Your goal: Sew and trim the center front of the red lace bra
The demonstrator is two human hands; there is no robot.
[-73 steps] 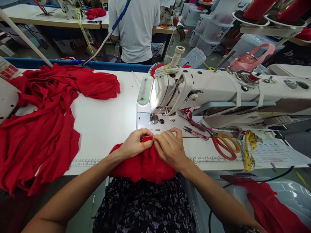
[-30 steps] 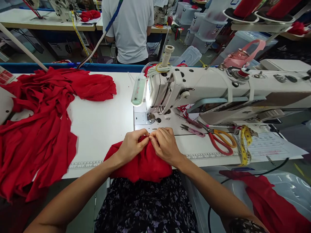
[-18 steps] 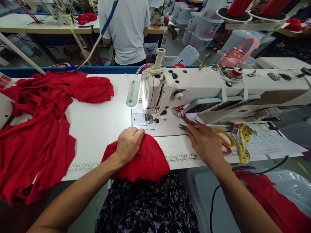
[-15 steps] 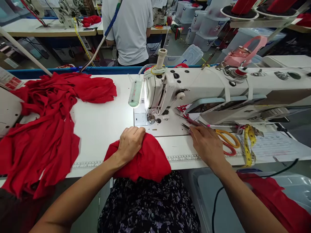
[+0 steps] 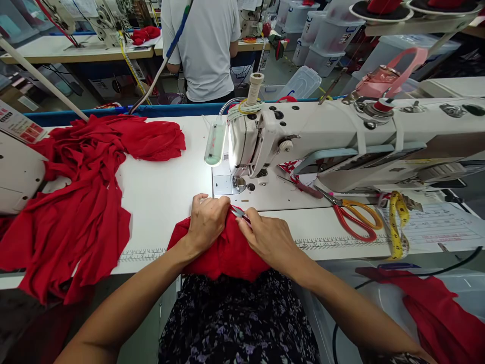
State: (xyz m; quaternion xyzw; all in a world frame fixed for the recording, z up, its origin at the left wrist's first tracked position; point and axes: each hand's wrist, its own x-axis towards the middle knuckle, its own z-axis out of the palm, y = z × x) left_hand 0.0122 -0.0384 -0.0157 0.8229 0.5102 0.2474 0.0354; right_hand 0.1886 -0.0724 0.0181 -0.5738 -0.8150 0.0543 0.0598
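Red fabric [image 5: 231,253] hangs bunched over the table's front edge and onto my lap. My left hand [image 5: 208,220] is closed on its upper edge, just in front of the sewing machine's needle area [image 5: 238,184]. In my right hand [image 5: 271,237] is a pair of thread snips [image 5: 239,212], mostly hidden by the fingers. Their blades point left and touch the fabric beside my left fingertips. Orange-and-red-handled scissors [image 5: 354,217] lie on the table to the right, apart from my hand.
A heap of red fabric [image 5: 83,197] covers the table's left side. The white sewing machine [image 5: 322,126] spans the back right. A yellow tape measure [image 5: 397,227] and a written sheet [image 5: 443,227] lie at the right. Beyond the table is a person in a grey shirt [image 5: 204,45].
My right hand has moved left from beside the scissors to the fabric, carrying the thread snips. My left hand still grips the fabric in about the same place.
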